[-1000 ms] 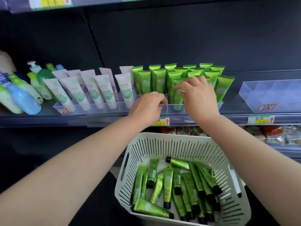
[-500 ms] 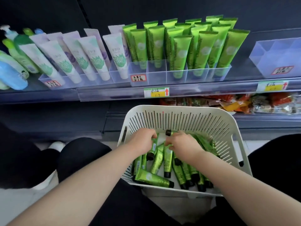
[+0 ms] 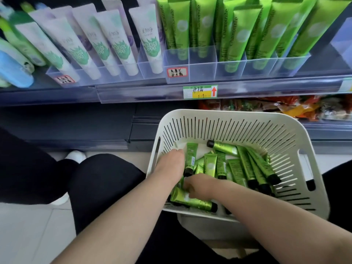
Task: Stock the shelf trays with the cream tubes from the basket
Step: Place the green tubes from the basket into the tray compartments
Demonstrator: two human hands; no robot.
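Observation:
A white slotted basket sits on my lap and holds several small green cream tubes with black caps. My left hand reaches down into the basket's left side beside one tube; its fingers are hidden, so its grip is unclear. Just in front of it, my right hand curls its fingers onto a tube at the front left. Above, a clear divided shelf tray stands full of upright green tubes.
Left of that tray, another clear tray holds white tubes, with blue and green bottles further left. A price label hangs on the shelf edge. Snack packets fill the lower shelf. My black-trousered knee is left of the basket.
Both hands came down from the shelf tray into the basket. Over the last half second they shifted toward the basket's front left, and the view moved closer to the shelf.

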